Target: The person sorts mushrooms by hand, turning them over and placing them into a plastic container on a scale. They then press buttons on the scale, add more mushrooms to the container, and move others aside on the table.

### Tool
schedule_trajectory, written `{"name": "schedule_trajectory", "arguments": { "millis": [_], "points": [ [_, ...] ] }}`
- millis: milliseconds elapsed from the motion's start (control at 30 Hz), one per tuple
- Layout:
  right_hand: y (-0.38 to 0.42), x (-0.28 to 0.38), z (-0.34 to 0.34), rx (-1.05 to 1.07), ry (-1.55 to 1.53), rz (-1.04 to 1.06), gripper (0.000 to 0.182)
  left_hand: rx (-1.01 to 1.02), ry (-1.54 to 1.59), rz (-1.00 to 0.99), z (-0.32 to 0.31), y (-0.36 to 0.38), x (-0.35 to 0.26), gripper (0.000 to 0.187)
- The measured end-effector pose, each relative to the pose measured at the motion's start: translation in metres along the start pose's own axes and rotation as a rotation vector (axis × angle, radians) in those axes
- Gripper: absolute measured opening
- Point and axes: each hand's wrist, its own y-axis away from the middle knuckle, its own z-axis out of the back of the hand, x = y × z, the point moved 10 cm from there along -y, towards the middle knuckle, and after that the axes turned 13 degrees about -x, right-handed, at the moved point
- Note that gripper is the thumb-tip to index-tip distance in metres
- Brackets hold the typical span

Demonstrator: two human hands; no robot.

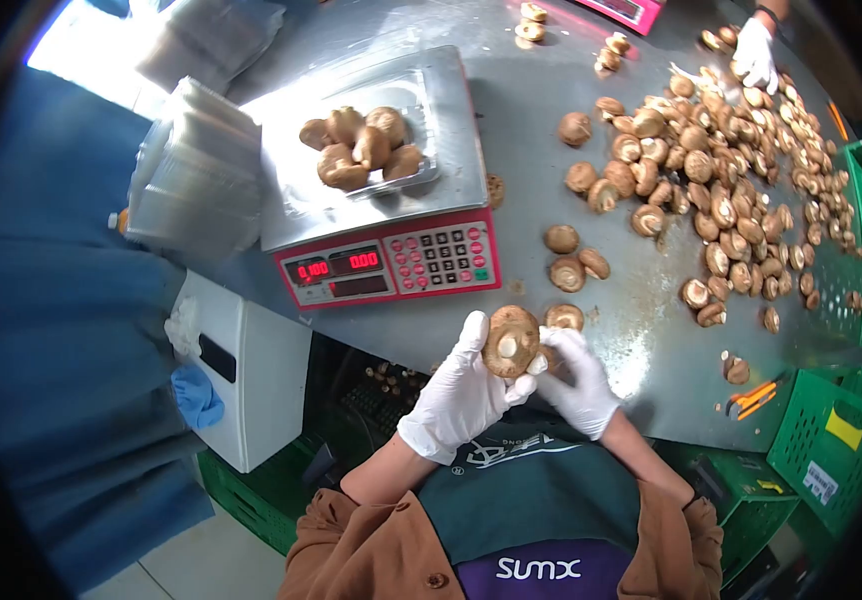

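My gloved left hand [463, 388] grips a brown shiitake mushroom [509, 340], its pale underside and stem turned up towards me. Close beside it, my gloved right hand [581, 380] has its fingers curled around a brown mushroom piece [550, 358], mostly hidden by the glove. Just beyond my hands another mushroom [564, 317] lies on the metal table [541, 100]. A red scale [381, 265] stands to the left, showing 0.100 and 0.00. On its plate is a clear plastic tray [429, 165] with several mushrooms [371, 147] in it.
Many mushrooms [711, 180] are heaped on the right. A co-worker's gloved hand [755, 55] touches the far side. An orange cutter [753, 400] lies near the front right edge, beside green crates [821, 440]. Stacked clear trays [196, 165] stand left of the scale.
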Motion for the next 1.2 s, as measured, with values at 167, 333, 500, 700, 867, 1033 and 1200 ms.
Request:
{"name": "schedule_trajectory", "arguments": {
  "millis": [167, 333, 500, 700, 867, 1033, 1200],
  "points": [
    [0.033, 0.042, -0.111, 0.65, 0.195, 0.233, 0.052, 0.071, 0.099, -0.064, -0.012, 0.037, -0.039, 0.047],
    [0.0, 0.048, -0.079, 0.281, 0.35, 0.36, 0.043, -0.04, 0.114, -0.159, 0.01, 0.033, -0.05, 0.04],
    [-0.024, 0.054, 0.0, -0.148, -0.005, 0.093, 0.012, 0.061, 0.169, 0.07, 0.002, 0.017, -0.027, 0.043],
    [-0.011, 0.018, 0.055, -0.264, 0.123, -0.008, 0.013, 0.301, -0.574, -0.156, 0.011, 0.027, -0.05, 0.046],
    [0.014, -0.055, 0.102, -0.52, 0.146, -0.243, 0.012, -0.031, -2.324, -0.449, 0.071, 0.068, -0.108, 0.034],
    [-0.001, 0.005, 0.068, -0.465, 0.582, 0.272, 0.024, -0.007, -1.984, -0.783, -0.013, 0.048, -0.092, 0.016],
    [-0.013, 0.005, 0.045, -0.331, 0.669, 0.234, 0.049, 0.065, -1.948, -1.243, -0.071, 0.011, -0.048, 0.026]
  ]
}}
